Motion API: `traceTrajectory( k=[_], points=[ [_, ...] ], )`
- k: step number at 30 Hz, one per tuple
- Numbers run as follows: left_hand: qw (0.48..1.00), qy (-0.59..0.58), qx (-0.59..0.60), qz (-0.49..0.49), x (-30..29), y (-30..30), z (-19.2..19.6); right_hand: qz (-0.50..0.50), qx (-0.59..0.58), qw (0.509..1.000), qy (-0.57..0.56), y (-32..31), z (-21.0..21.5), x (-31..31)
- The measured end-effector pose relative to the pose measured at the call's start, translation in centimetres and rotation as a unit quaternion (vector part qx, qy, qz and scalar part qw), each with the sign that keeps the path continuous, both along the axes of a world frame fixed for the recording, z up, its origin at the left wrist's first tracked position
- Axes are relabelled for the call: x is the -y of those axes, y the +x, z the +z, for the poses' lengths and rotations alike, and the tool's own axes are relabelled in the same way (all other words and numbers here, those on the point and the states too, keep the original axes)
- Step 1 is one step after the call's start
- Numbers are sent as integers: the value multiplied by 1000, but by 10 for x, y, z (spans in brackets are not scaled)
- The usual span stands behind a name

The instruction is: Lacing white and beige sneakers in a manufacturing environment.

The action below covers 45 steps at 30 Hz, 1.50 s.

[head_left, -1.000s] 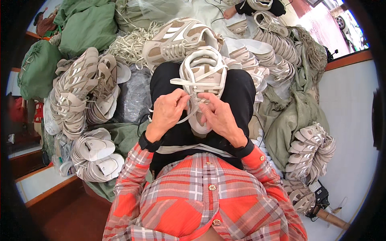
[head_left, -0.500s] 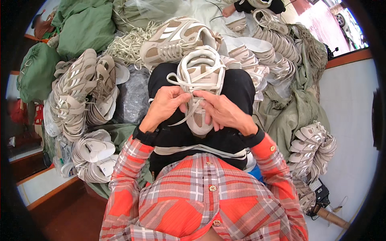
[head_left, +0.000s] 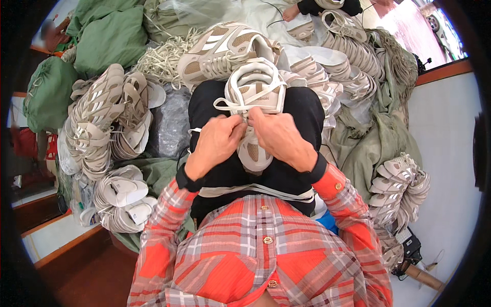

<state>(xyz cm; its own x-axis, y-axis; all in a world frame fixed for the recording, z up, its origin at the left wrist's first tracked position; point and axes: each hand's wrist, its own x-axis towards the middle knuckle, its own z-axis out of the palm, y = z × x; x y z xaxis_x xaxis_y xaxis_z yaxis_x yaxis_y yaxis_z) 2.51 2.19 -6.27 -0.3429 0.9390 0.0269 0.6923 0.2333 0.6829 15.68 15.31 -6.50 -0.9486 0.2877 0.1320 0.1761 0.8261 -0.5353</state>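
A beige sneaker upper [head_left: 255, 158] lies across my lap between my knees, its toe toward me and its collar away. A cream shoelace [head_left: 223, 104] runs through its front and makes a loose loop on the left side. My left hand [head_left: 215, 146] is closed at the left of the lacing, thumb and fingers pinched on the lace. From the other side my right hand [head_left: 284, 140] pinches the lace over the middle of the upper, its fingers curled. The fingertips of both hands nearly meet, and they hide the lace ends.
Beyond my knees lies a larger-looking laced sneaker upper [head_left: 227, 48] beside a heap of loose laces [head_left: 161, 53]. Stacked uppers stand at left [head_left: 94, 123], at right [head_left: 399, 189] and far right. Green sacks [head_left: 110, 41] fill the far left. Another person's hand [head_left: 291, 13] shows at the top.
My right fingers have curled in and moved up the lacing. My left hand has turned knuckles-up. The lace end that hung over the left of the toe no longer shows there.
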Motion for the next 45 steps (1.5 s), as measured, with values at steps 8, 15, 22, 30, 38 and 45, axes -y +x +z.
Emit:
traceTrajectory(
  k=[8,15,22,30,38,45],
  points=[
    [965,109,-236,21,-7,35,4,-123,-230,785,-562,29,56,-35],
    [995,54,-87,-9,0,21,19,-35,-256,652,-713,5,32,-16],
    [929,83,215,-288,48,-19,76,-232,-532,651,-489,176,17,-181],
    [986,64,152,-41,30,-23,20,-373,-566,638,-366,378,3,-303],
    [958,153,244,2,18,-13,0,-271,-694,564,-356,518,76,-327],
    [927,215,-125,-279,-62,20,24,-186,-706,576,-367,496,164,-290]
  ],
)
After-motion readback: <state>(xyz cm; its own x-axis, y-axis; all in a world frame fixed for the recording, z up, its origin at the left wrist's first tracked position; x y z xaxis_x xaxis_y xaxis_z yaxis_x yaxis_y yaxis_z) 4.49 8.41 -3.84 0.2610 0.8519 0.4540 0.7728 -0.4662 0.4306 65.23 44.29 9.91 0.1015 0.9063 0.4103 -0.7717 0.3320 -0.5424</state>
